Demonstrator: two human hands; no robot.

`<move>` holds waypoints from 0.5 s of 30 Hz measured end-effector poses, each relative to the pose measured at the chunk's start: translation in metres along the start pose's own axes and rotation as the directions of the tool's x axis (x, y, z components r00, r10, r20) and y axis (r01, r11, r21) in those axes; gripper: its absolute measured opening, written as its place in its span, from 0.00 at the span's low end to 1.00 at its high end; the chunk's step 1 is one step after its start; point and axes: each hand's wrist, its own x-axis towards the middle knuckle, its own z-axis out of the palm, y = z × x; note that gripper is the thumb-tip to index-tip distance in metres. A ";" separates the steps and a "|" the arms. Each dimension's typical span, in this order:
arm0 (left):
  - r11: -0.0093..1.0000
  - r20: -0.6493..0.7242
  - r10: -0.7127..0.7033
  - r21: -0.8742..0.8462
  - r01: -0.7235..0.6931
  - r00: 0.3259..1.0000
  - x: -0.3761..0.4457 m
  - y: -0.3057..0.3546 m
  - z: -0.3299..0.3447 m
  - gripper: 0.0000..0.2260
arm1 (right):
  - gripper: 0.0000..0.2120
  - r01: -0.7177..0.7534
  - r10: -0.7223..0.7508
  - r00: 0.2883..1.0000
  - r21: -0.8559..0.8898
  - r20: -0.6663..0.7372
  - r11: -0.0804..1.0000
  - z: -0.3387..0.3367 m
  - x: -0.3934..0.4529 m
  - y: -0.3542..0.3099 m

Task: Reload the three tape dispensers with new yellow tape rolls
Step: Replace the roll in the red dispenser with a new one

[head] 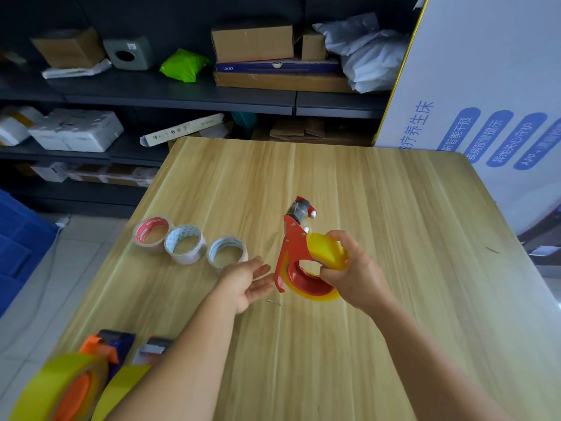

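Note:
A red tape dispenser (293, 247) with a yellow tape roll (326, 252) on its hub is held above the middle of the wooden table (394, 238). My right hand (353, 271) grips the roll and the dispenser from the right. My left hand (247, 279) hovers open, palm up, just left of the dispenser's handle, touching nothing. At the near left edge lie an orange dispenser (91, 360) carrying a yellow roll (51, 387) and a second dispenser (153, 349) with a yellow roll (121, 387), partly hidden by my left forearm.
Three nearly used-up rolls sit in a row left of centre: a red-cored roll (151, 233) and two white-cored rolls (185, 243) (227, 253). Dark shelves with boxes (252, 41) stand behind the table. A large white printed carton (485, 86) stands at the right.

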 end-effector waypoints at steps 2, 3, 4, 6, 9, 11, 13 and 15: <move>0.996 0.040 -0.046 -0.079 0.050 0.998 -0.001 -0.005 0.002 0.07 | 0.24 -0.015 0.016 1.000 0.028 -0.011 1.000 0.002 0.000 -0.001; 0.993 0.051 -0.061 -0.099 0.066 0.997 -0.001 -0.008 0.002 0.07 | 0.24 -0.021 0.022 1.000 0.036 -0.021 0.999 0.004 -0.001 -0.001; 0.990 0.058 -0.071 -0.115 0.077 0.996 -0.001 -0.011 0.002 0.06 | 0.24 -0.027 0.028 0.999 0.041 -0.033 0.999 0.005 -0.001 -0.002; 0.987 0.059 -0.082 -0.137 0.089 0.995 -0.003 -0.016 0.003 0.04 | 0.24 -0.026 0.028 0.999 0.042 -0.045 0.999 0.006 -0.004 -0.004; 0.987 0.050 -0.077 -0.140 0.084 0.996 -0.003 -0.022 0.004 0.05 | 0.27 -0.003 0.004 0.999 0.027 -0.043 1.000 0.008 -0.007 -0.007; 0.984 0.056 -0.079 -0.156 0.087 0.995 -0.004 -0.023 0.006 0.06 | 0.28 0.012 -0.011 0.999 0.021 -0.042 1.000 0.010 -0.009 -0.009; 0.978 0.051 -0.081 -0.190 0.089 0.995 -0.006 -0.023 0.007 0.06 | 0.27 0.028 -0.028 0.999 0.007 -0.039 1.000 0.011 -0.009 -0.010; 0.975 0.025 -0.067 -0.209 0.071 0.997 -0.007 -0.023 0.009 0.07 | 0.24 0.056 -0.056 0.998 -0.013 -0.026 0.998 0.011 -0.009 -0.011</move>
